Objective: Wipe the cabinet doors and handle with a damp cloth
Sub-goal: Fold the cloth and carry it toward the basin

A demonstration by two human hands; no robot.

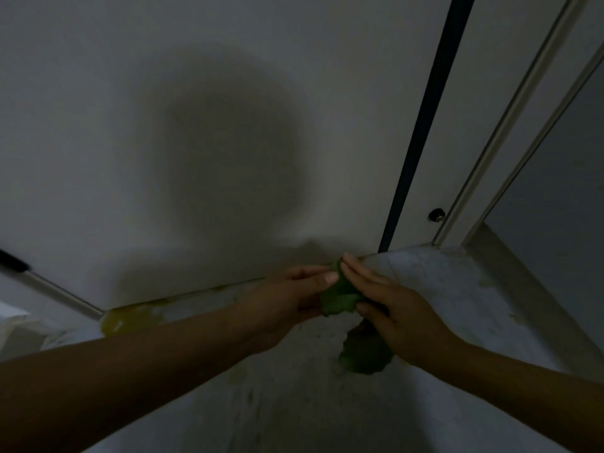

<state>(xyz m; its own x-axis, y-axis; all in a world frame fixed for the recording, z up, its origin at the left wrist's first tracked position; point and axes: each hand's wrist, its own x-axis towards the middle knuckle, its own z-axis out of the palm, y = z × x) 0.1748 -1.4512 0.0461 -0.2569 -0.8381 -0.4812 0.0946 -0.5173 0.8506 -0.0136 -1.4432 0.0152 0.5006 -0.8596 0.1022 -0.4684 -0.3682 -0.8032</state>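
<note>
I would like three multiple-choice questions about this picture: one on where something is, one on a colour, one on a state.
1. Where is the yellow stain?
A. on the floor at the foot of the cabinet door
B. on the ceiling
C. on a sleeve

2. What colour is the cloth?
A. red
B. green
C. white

3. How is the cloth held?
A. it lies alone on the floor
B. by one hand
C. between the left hand and right hand

Key: 1 A, the stain meets the door's lower edge. 2 B, it looks green. 3 C, both hands touch it.

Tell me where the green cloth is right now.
In the head view the green cloth sits low and right of centre, held between the left hand and the right hand, just below the bottom edge of the white cabinet door.
</note>
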